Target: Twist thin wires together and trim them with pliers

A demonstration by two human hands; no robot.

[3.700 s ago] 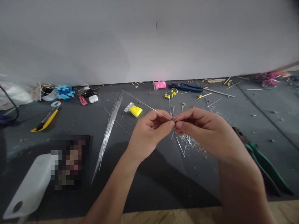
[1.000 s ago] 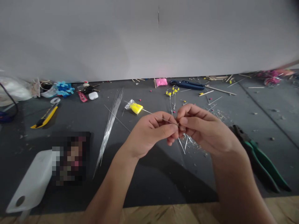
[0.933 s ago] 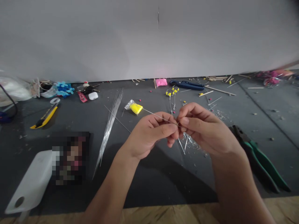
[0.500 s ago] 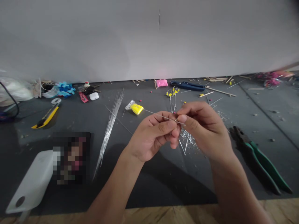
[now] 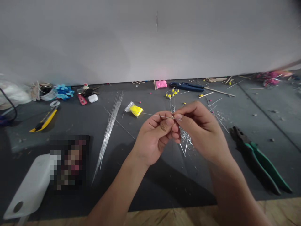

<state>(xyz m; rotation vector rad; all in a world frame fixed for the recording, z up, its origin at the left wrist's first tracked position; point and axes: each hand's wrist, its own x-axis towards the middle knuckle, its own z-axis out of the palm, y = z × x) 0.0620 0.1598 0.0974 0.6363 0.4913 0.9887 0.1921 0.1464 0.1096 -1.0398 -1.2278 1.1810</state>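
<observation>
Now held more level, the thin silver metal wire (image 5: 147, 114) is pinched by left hand (image 5: 151, 138) and right hand (image 5: 203, 133); its end is seemingly being worked.

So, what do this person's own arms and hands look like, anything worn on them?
The left hand and right hand are ungloved. No rings show on the visible fingers, and no watch, bracelet or sleeve shows along the forearms.
</observation>
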